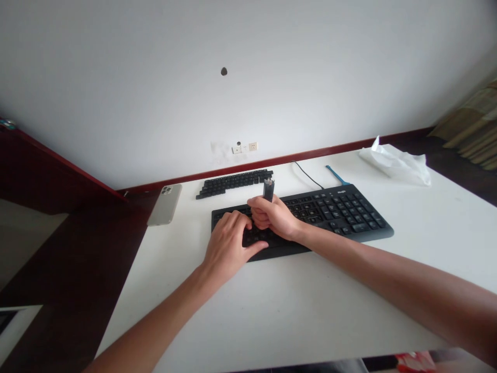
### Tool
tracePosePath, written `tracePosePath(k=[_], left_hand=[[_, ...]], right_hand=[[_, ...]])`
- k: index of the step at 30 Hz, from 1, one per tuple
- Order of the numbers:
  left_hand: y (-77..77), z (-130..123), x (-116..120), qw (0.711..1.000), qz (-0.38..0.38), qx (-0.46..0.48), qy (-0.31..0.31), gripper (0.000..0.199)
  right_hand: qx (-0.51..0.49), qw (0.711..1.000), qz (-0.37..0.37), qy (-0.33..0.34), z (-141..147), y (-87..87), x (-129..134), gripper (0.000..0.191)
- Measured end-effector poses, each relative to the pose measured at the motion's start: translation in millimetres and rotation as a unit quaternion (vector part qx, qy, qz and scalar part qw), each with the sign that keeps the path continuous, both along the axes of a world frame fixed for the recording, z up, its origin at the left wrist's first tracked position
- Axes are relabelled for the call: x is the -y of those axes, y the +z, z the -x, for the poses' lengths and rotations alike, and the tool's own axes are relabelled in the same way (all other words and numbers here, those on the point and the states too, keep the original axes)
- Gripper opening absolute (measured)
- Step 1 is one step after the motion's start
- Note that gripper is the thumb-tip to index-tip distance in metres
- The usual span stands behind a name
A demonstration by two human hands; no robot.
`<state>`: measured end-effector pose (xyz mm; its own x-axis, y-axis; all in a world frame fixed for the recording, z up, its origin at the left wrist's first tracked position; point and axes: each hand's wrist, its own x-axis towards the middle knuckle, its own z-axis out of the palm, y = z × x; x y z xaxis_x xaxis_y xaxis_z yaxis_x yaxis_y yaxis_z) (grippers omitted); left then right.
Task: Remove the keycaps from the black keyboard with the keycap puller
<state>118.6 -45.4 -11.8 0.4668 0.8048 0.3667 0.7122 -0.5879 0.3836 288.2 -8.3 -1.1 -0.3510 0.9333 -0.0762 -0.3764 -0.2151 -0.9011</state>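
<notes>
A black keyboard (pixel 351 210) lies on the white table, with bare switch spots showing where some keycaps are off. My right hand (pixel 275 217) is closed in a fist around an upright black stick-shaped tool (pixel 268 190) over the keyboard's left-middle part. The tool's upper end looks ragged and greyish; its lower end is hidden by my fingers. My left hand (pixel 229 238) rests on the left part of the keyboard, thumb spread away from the bent fingers, holding nothing I can see. Behind the keyboard, loose black keycaps (pixel 236 181) lie in rows.
A phone (pixel 165 204) lies at the table's left edge. Behind the keyboard are its cable (pixel 306 173) and a thin blue tool (pixel 337 175). A crumpled white plastic bag (pixel 399 165) sits at the back right. The wall with sockets (pixel 244 148) stands behind the table (pixel 303 305).
</notes>
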Motion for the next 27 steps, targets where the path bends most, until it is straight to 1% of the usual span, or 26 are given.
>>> tracePosePath(k=[3, 6, 8, 11, 14, 15, 18, 20, 24, 27], left_hand=[[-1.5, 4.1, -8.2, 0.999, 0.031, 0.018, -0.024, 0.025], [-3.0, 3.3, -9.5, 0.998, 0.045, 0.031, -0.034, 0.019], [-3.6, 2.3, -9.3, 0.997, 0.054, 0.036, -0.036, 0.016], [-3.3, 2.4, -10.6, 0.996, 0.073, 0.045, -0.039, 0.015], [-0.8, 3.7, -13.1, 0.993, 0.103, 0.047, -0.036, 0.007], [0.7, 4.0, -13.7, 0.992, 0.117, 0.044, -0.032, 0.006], [5.9, 3.7, -14.3, 0.986, 0.158, 0.037, -0.024, 0.018], [8.4, 2.9, -14.0, 0.985, 0.167, 0.040, -0.022, 0.021], [8.4, 2.1, -13.5, 0.985, 0.167, 0.035, -0.013, 0.021], [5.9, 2.8, -13.9, 0.985, 0.166, 0.032, -0.015, 0.020]], right_hand=[[0.007, 1.000, -0.012, 0.007, -0.5, -3.8, 2.3, 0.045], [0.009, 1.000, -0.015, 0.011, -0.4, -4.8, 4.1, 0.044], [0.021, 0.999, -0.037, 0.015, -0.3, -3.9, 5.8, 0.043], [0.069, 0.991, -0.111, 0.009, 0.5, -2.0, 11.2, 0.039], [0.137, 0.970, -0.202, 0.000, 1.6, -2.2, 20.4, 0.037], [0.158, 0.960, -0.232, 0.010, 1.9, -3.0, 23.8, 0.036], [0.196, 0.933, -0.298, 0.057, 2.0, -6.7, 31.9, 0.036], [0.194, 0.929, -0.307, 0.066, 1.5, -8.4, 34.2, 0.035], [0.174, 0.943, -0.279, 0.045, -0.4, -6.2, 31.1, 0.030], [0.169, 0.949, -0.262, 0.054, -2.1, -2.0, 26.7, 0.027]])
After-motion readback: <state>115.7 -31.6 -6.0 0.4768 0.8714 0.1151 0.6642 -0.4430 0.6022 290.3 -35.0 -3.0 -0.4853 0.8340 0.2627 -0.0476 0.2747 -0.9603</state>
